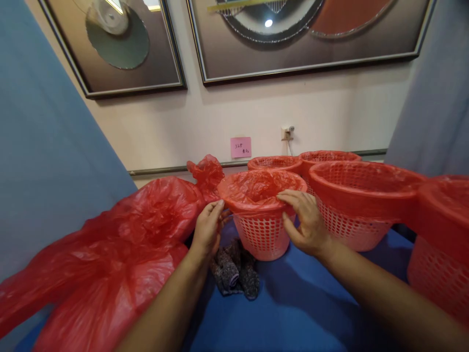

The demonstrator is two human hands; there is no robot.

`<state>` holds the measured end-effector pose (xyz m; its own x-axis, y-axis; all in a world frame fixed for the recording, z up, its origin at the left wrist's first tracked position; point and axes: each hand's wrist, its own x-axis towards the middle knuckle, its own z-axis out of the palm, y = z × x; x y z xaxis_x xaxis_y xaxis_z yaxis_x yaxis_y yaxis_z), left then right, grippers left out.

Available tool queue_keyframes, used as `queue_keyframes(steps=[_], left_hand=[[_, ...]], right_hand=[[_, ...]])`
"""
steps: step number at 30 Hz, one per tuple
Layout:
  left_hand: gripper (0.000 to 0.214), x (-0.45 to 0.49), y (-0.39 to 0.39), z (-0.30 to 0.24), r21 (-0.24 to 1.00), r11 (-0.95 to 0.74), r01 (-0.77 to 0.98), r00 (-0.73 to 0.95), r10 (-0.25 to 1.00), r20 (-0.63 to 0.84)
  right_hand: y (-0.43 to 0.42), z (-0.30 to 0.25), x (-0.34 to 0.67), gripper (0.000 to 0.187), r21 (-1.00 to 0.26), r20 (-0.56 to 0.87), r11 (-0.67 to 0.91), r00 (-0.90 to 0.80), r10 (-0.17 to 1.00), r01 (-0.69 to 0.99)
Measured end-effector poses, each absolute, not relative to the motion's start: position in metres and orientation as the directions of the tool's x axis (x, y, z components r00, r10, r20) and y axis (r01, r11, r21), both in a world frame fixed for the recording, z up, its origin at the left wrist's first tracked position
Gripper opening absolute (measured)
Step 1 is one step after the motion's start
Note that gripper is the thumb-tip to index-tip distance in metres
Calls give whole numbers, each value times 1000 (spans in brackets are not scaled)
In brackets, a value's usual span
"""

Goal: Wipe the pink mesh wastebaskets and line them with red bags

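A small red mesh basket (262, 237) stands upright in front of me on a blue surface. A red plastic bag (252, 188) lines it and is folded out over its rim. My left hand (209, 227) is at the rim's left side, thumb tip by the bag's edge, fingers loosely extended and partly hidden behind the thumb. On the right side, my right hand (306, 222) rests its fingertips on the bag-covered rim, with the thumb spread apart below. Dark speckled knitted gloves (234, 271) lie bunched in front of the basket, under my left hand.
Large filled red plastic bags (146, 244) lie at the left. More bag-lined red baskets (366, 195) stand behind and to the right. The blue surface (293, 313) extends toward me. A pink note (241, 147) and a socket (287, 133) are on the wall, below framed pictures (311, 54).
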<state>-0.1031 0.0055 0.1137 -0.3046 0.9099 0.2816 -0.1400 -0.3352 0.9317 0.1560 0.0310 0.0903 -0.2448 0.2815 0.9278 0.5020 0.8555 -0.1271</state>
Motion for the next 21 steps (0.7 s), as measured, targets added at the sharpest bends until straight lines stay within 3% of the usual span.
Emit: queue_keyframes(steps=[6, 12, 16, 21], left_hand=[[55, -104, 11, 114, 932, -360, -39, -452, 838, 305], [51, -105, 10, 118, 937, -284, -205, -385, 903, 189], [46, -100, 2, 119, 903, -321, -287, -458, 874, 165], [21, -98, -11, 127, 849, -221, -480, -404, 914, 10]], right_hand=[[20, 96, 118, 32, -125, 915, 860, -277, 293, 495], [25, 92, 106, 25, -60, 889, 738, -300, 346, 673], [24, 91, 107, 26, -38, 882, 725, -318, 347, 687], [18, 87, 107, 28, -35, 890, 728, -310, 335, 685]])
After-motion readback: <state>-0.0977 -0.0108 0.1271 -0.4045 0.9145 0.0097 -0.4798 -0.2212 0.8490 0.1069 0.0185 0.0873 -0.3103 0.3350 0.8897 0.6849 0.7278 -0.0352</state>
